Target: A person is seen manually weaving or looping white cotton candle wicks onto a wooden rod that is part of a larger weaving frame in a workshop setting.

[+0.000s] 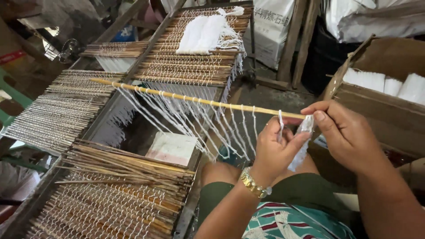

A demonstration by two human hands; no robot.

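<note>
Head view: wide slatted rack (133,93) ahead and to the left, loaded with rows of sticks (119,194) strung with white strands. Cardboard box (389,115) to the right, holding white bundles (385,82). Heap of white strands (208,33) at the rack's far end.

Long stick (199,99) laid diagonally, far end up-left over the rack, near end down-right at the hands. Long axis pointed straight toward the hands, so reached from its near tip only. White loops (186,117) hung along most of its length, last ones just left of the hands.

Right hand (349,135) nearer the stick's tip, thumb and forefinger closed on a small white bundle (304,132), remaining fingers curled loosely. Left hand (274,150) just below and left of the tip, fingers bent around a single white strand (280,126) standing upright from the grip, gold watch (254,185) at the wrist. Both hands touching at the bundle, held above the lap, below the stick's end.
</note>
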